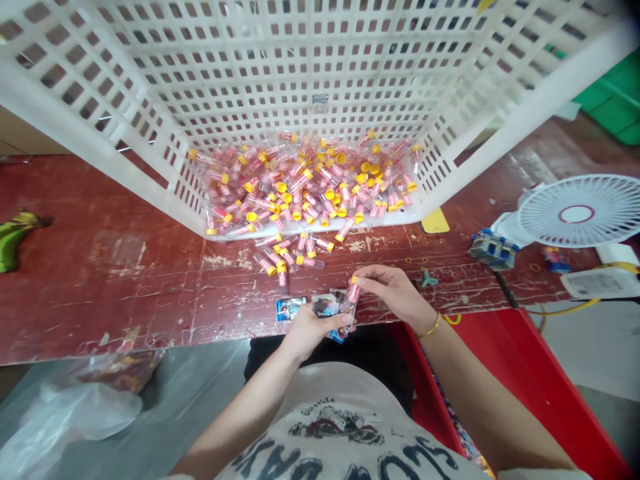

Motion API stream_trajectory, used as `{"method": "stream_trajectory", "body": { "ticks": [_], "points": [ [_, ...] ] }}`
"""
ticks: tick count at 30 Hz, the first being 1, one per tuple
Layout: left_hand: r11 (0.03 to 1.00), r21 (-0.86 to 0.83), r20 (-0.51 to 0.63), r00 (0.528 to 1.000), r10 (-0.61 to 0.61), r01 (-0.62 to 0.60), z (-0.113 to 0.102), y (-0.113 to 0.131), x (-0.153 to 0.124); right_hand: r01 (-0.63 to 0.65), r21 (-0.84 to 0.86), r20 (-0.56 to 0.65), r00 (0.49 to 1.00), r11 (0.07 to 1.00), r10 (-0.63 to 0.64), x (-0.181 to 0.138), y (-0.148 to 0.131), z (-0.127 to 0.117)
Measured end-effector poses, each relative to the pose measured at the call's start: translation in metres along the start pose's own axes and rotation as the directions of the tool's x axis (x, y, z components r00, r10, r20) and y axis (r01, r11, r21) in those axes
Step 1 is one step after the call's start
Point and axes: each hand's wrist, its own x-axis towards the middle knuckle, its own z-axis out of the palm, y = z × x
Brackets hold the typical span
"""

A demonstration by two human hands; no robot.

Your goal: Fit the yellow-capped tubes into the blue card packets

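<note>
My left hand (314, 328) is closed round several small printed cards (290, 308) and the lower end of a clear tube (351, 298) with a pink label and a yellow cap. My right hand (395, 292) pinches the capped top of that same tube. Both hands hover over the near edge of a worn red table (125, 273). Just beyond them lie several loose tubes (290, 257). A tilted white plastic basket (320, 87) behind holds a heap of the same yellow-capped tubes (310, 187).
A small white fan (575, 210) and a white charger with a yellow cable (600, 283) sit at the right. A red bin (525, 373) stands below the table edge on the right. Crumpled clear plastic bags (75, 413) lie lower left. A green and yellow object (15, 233) lies far left.
</note>
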Motion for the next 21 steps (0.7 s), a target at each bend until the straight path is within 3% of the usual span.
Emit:
{"method": "stream_trajectory", "body": {
  "ticks": [3,7,9,15,21],
  "points": [
    [0.987,-0.111,0.022,0.993,-0.114,0.116,0.004,-0.001,0.001,0.061,0.005,-0.028,0.998,0.998,-0.061,-0.012,0.009,0.000],
    [0.966,-0.205,0.014,0.987,-0.158,0.157,0.012,0.002,0.007,0.130,-0.062,0.172,0.978,0.990,-0.118,-0.036,0.013,0.011],
    [0.959,-0.237,0.003,0.987,-0.160,0.156,0.016,0.005,0.009,0.148,-0.087,0.207,0.970,0.985,-0.127,-0.047,0.016,0.023],
    [0.975,-0.172,0.021,0.990,-0.142,0.143,0.019,0.007,0.006,0.166,-0.152,-0.078,0.981,0.974,-0.180,-0.056,0.028,0.045],
    [0.979,-0.157,0.025,0.992,-0.127,0.129,0.019,0.000,0.002,0.224,-0.184,-0.106,0.963,0.957,-0.246,-0.058,0.029,0.040]
  ]
}}
